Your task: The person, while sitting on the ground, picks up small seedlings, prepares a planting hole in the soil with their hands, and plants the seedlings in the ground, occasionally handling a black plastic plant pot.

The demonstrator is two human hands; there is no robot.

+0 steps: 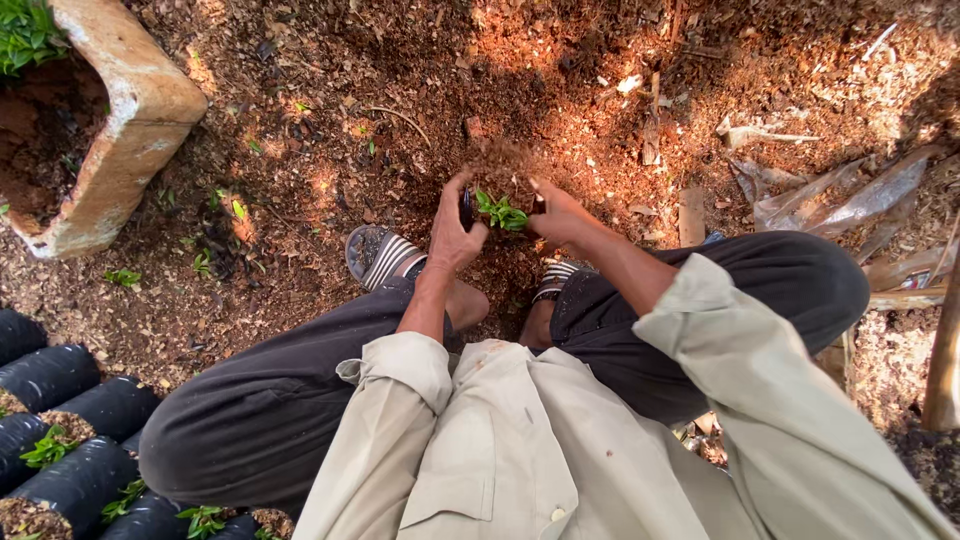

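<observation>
Left hand: I see my left hand (455,232) curled around the left side of a small black bag (468,208), fingers closed on it.
Right hand: my right hand (556,213) presses the other side, fingers bent in against it.
Seedling: a little green seedling (501,212) sits in the bag, between both hands, just above my striped sandals (378,254).
Nearby: more black bags (70,440) lie at bottom left; a clay trough (140,120) is at top left.
</observation>
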